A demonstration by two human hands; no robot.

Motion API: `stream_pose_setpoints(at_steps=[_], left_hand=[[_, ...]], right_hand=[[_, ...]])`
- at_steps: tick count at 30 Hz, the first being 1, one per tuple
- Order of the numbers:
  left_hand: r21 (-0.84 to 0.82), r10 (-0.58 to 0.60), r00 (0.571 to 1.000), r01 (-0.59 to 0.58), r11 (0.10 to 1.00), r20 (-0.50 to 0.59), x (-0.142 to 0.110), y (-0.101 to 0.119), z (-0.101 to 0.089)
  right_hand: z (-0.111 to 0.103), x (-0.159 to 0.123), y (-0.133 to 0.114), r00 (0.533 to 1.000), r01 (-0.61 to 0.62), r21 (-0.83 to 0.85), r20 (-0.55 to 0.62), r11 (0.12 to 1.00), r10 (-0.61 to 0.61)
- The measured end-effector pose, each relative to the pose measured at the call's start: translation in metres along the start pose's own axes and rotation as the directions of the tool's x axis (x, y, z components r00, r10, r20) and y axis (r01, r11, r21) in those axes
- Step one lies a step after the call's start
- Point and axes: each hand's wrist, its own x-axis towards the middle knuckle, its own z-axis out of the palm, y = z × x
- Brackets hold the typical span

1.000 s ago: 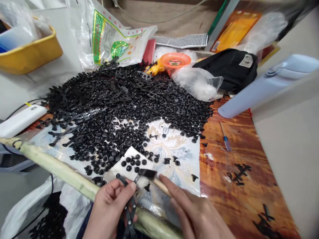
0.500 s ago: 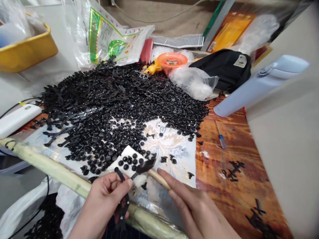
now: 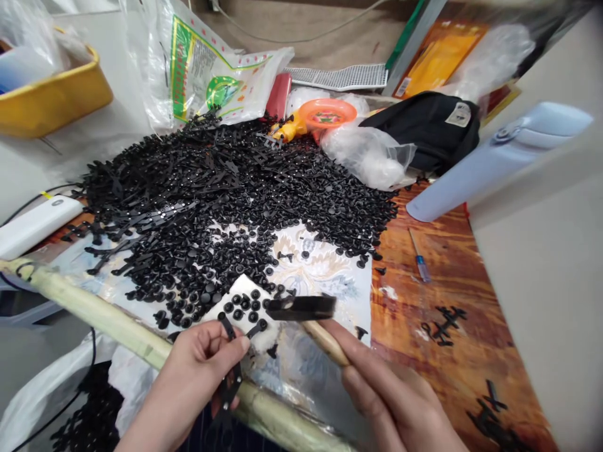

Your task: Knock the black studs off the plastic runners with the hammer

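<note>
My left hand (image 3: pixel 195 370) pinches a thin black plastic strip (image 3: pixel 229 361) at the near table edge, its top end over a white pad (image 3: pixel 240 307) dotted with black studs. My right hand (image 3: pixel 396 402) grips the wooden handle of a small hammer (image 3: pixel 301 309); its black head is raised above the pad, just right of the strip's top. A large heap of black studs and strips (image 3: pixel 226 194) covers the table beyond both hands.
A bamboo pole (image 3: pixel 94 314) runs along the near edge. A white power bank (image 3: pixel 32 223) lies left, a yellow tub (image 3: pixel 51 94) far left. A pale blue bottle (image 3: pixel 499 157), black bag (image 3: pixel 424 129), plastic bags, an orange lid and a small screwdriver (image 3: pixel 418 256) lie behind and right.
The hammer head has lifted from the pad and swung right, and my right hand has drawn back a little. My left hand keeps its pinch on the strip.
</note>
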Motion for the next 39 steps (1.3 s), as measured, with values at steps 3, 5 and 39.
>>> stream_pose_setpoints(at_steps=[3, 5, 39], left_hand=[[0.049, -0.013, 1.000, 0.013, 0.999, 0.013, 0.003, -0.002, -0.002], [0.073, -0.020, 1.000, 0.018, 0.997, 0.021, 0.005, -0.004, -0.004], [0.411, 0.010, 0.935, -0.165, 0.896, 0.353, 0.025, 0.002, -0.024]], right_hand=[[0.007, 0.001, -0.001, 0.999, 0.020, 0.033, 0.027, 0.999, -0.021], [0.012, 0.002, 0.002, 0.999, 0.029, 0.018, 0.042, 0.999, -0.029], [0.022, 0.005, 0.018, 0.984, -0.112, 0.276, 0.164, 0.955, 0.068]])
